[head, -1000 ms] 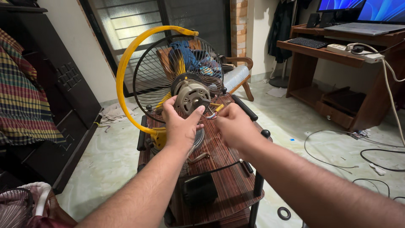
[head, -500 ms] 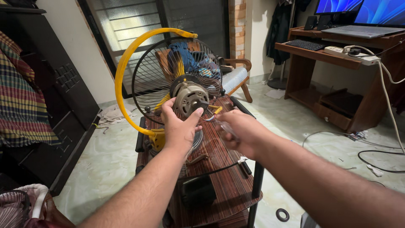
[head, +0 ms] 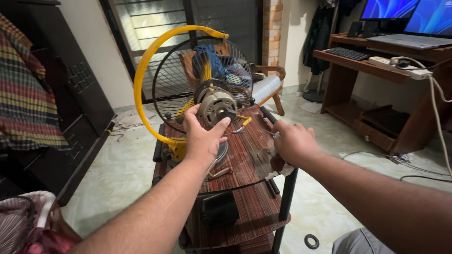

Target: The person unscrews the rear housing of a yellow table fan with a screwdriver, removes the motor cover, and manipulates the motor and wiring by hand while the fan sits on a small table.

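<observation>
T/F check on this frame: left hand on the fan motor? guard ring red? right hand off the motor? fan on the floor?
1. The left hand grips the fan motor. True.
2. The guard ring is red. False: it is yellow.
3. The right hand is off the motor. True: it is over the table's right edge.
4. The fan stands on the floor. False: it stands on the wooden table.

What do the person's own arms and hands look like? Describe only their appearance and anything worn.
Both forearms are bare from the frame edge to the wrist: no sleeves, gloves, watch or bracelet in view. The left hand and right hand show no rings that can be made out. Fine hair covers both forearms. Grey cloth, seemingly on the person's leg, shows beneath the right arm.
</observation>
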